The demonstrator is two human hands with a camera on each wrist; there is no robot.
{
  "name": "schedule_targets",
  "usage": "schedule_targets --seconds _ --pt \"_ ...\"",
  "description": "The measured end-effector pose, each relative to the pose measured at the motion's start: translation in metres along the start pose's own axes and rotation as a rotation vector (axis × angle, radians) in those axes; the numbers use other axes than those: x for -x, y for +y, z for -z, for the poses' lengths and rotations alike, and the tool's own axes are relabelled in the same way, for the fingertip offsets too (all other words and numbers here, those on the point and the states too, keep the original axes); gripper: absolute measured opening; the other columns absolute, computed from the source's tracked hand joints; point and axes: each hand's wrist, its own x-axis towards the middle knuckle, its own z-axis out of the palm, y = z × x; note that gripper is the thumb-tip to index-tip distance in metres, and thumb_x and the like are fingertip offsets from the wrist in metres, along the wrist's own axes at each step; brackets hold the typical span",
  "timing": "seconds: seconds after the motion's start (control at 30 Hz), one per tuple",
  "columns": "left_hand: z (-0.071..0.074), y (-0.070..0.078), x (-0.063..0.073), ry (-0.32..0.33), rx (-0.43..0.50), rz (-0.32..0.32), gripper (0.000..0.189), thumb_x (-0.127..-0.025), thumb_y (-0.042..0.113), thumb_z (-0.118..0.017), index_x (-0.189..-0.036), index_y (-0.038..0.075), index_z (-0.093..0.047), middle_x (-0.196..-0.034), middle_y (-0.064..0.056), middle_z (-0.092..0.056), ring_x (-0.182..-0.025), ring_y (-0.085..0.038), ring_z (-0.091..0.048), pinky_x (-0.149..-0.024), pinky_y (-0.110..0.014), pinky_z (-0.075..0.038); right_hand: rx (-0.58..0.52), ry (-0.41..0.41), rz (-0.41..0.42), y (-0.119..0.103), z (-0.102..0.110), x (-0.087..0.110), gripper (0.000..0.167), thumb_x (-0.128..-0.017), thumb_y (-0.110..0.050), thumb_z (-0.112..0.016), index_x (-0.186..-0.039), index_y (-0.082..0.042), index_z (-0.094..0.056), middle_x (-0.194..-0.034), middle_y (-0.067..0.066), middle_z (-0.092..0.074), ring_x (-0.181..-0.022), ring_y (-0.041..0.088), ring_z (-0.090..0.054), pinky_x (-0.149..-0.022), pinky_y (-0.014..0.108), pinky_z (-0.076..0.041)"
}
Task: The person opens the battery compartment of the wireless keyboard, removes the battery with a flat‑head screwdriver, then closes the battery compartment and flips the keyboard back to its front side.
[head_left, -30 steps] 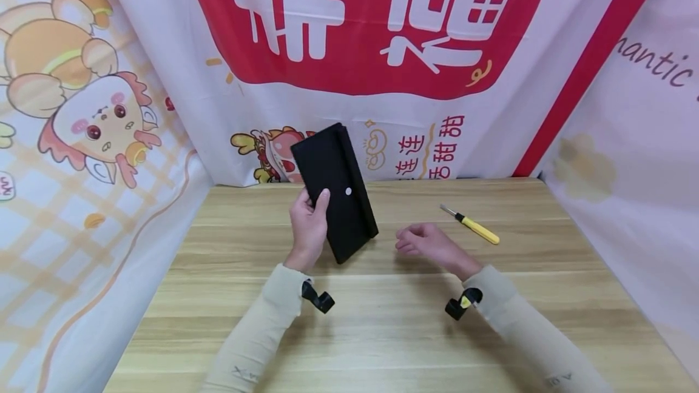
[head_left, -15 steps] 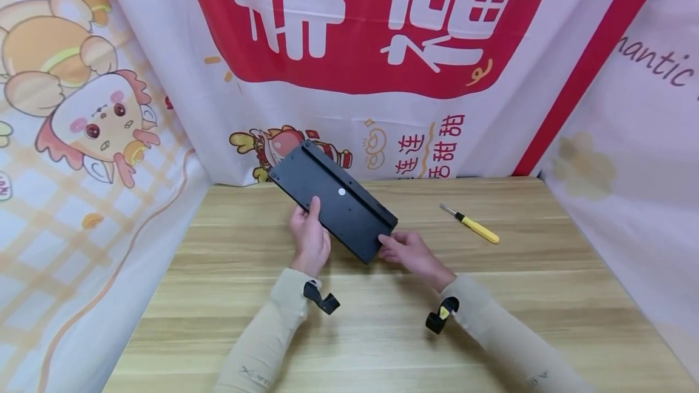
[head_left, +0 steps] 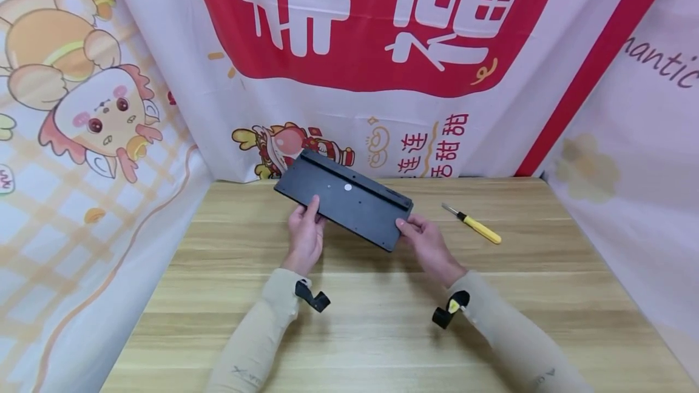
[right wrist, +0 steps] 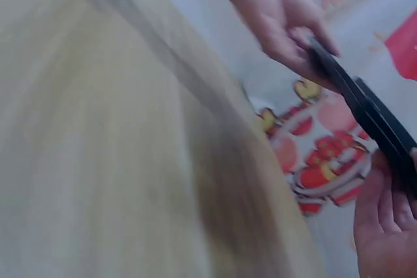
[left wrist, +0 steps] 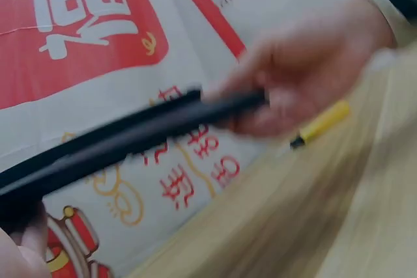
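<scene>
A black keyboard (head_left: 344, 200) is held off the table, tilted, with its underside facing the head camera. A raised bar runs along its far edge, and a white round sticker and small screw holes show; the key side is hidden. My left hand (head_left: 306, 232) grips the near long edge left of the middle, thumb on the underside. At the right end, my right hand (head_left: 430, 246) pinches the keyboard, thumb on top. Both wrist views show it nearly edge-on and blurred, with the right hand (left wrist: 306, 69) in the left wrist view and the left hand (right wrist: 277, 21) in the right.
A yellow-handled screwdriver (head_left: 472, 224) lies on the wooden table (head_left: 371, 332), right of the right hand. Printed cloth (head_left: 349, 99) hangs along the table's back edge, close behind the keyboard, and more cloth hangs at both sides.
The keyboard has turned from steeply upright to lying more sideways, its underside now facing the head camera. My right hand, free one second ago, has taken hold of its right end.
</scene>
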Motion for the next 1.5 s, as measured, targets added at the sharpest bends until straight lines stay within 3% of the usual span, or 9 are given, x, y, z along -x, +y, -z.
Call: schedule_targets --seconds 0.1,0.27,0.47,0.67,0.8,0.93,1.13,1.3,1.5 --pt "0.014 0.007 -0.005 -0.022 -0.087 0.045 0.028 -0.105 0.02 -0.067 -0.125 0.0 -0.064 -0.113 -0.005 -0.069 -0.099 -0.011 -0.074 -0.092 -0.026 -0.063 -0.008 -0.026 0.012 -0.008 0.02 -0.001 0.039 -0.106 -0.033 -0.065 -0.132 -0.003 -0.061 -0.119 0.005 -0.073 -0.108 0.009 -0.071 -0.11 0.037 -0.057" --pt "0.041 0.028 -0.013 -0.066 -0.265 0.12 0.038 -0.105 0.014 -0.067 -0.138 -0.003 -0.057 -0.123 -0.008 -0.07 -0.101 -0.01 -0.076 -0.102 -0.033 -0.06 0.041 -0.074 0.05 -0.014 0.054 -0.001 0.033 -0.107 -0.031 -0.064 -0.124 -0.003 -0.061 -0.109 -0.001 -0.066 -0.102 0.006 -0.067 -0.095 0.024 -0.061" --pt "0.067 0.044 -0.017 -0.215 -0.706 0.231 0.042 -0.101 0.017 -0.073 -0.136 -0.002 -0.059 -0.112 -0.005 -0.069 -0.097 -0.014 -0.076 -0.109 -0.043 -0.057 0.154 -0.152 0.039 -0.014 0.079 -0.003 0.031 -0.107 -0.033 -0.065 -0.114 -0.004 -0.06 -0.103 -0.001 -0.059 -0.096 0.009 -0.062 -0.092 0.025 -0.06" --pt "0.08 0.044 -0.011 -0.352 -1.065 0.24 0.039 -0.094 0.035 -0.083 -0.116 0.005 -0.071 -0.104 -0.008 -0.073 -0.093 -0.023 -0.075 -0.087 -0.037 -0.064 0.256 -0.179 0.002 -0.01 0.09 -0.009 0.025 -0.108 -0.027 -0.062 -0.094 -0.007 -0.057 -0.086 -0.002 -0.051 -0.08 0.013 -0.054 -0.077 0.028 -0.052" --pt "0.085 0.04 -0.005 -0.416 -1.208 0.255 0.034 -0.092 0.039 -0.084 -0.101 0.008 -0.073 -0.09 -0.008 -0.074 -0.081 -0.021 -0.071 -0.069 -0.029 -0.057 0.41 -0.194 0.004 -0.008 0.091 -0.014 0.027 -0.109 -0.025 -0.062 -0.109 0.002 -0.068 -0.099 0.005 -0.063 -0.092 0.013 -0.062 -0.087 0.032 -0.06" --pt "0.086 0.038 0.002 -0.45 -1.315 0.228 0.033 -0.091 0.042 -0.083 -0.091 0.011 -0.072 -0.081 -0.006 -0.073 -0.07 -0.017 -0.065 -0.059 -0.027 -0.048 0.54 -0.162 0.001 -0.005 0.09 -0.017 0.038 -0.107 -0.027 -0.064 -0.13 0.003 -0.069 -0.12 0.013 -0.071 -0.104 0.016 -0.068 -0.092 0.036 -0.062" --pt "0.083 0.036 0.007 -0.475 -1.391 0.19 0.034 -0.092 0.036 -0.084 -0.076 0.011 -0.068 -0.068 -0.007 -0.069 -0.052 -0.013 -0.046 -0.047 -0.025 -0.034 0.675 -0.092 0.025 0.006 0.085 -0.024 0.026 -0.105 -0.027 -0.068 -0.092 -0.005 -0.07 -0.076 -0.002 -0.058 -0.071 0.013 -0.056 -0.061 0.026 -0.046" --pt "0.085 0.034 0.008 -0.506 -1.409 0.162 0.037 -0.093 0.033 -0.083 -0.069 0.011 -0.065 -0.064 -0.006 -0.068 -0.048 -0.012 -0.042 -0.044 -0.024 -0.031 0.773 -0.059 0.059 0.01 0.082 -0.026 0.028 -0.103 -0.028 -0.07 -0.083 -0.008 -0.071 -0.068 -0.003 -0.055 -0.065 0.015 -0.053 -0.057 0.026 -0.042" --pt "0.087 0.033 0.007 -0.482 -1.465 0.155 0.036 -0.092 0.035 -0.084 -0.071 0.011 -0.068 -0.063 -0.003 -0.069 -0.047 -0.012 -0.045 -0.043 -0.024 -0.033 0.865 -0.034 0.123 0.01 0.076 -0.026 0.026 -0.101 -0.026 -0.073 -0.083 -0.008 -0.076 -0.062 -0.002 -0.058 -0.058 0.013 -0.052 -0.053 0.025 -0.041"
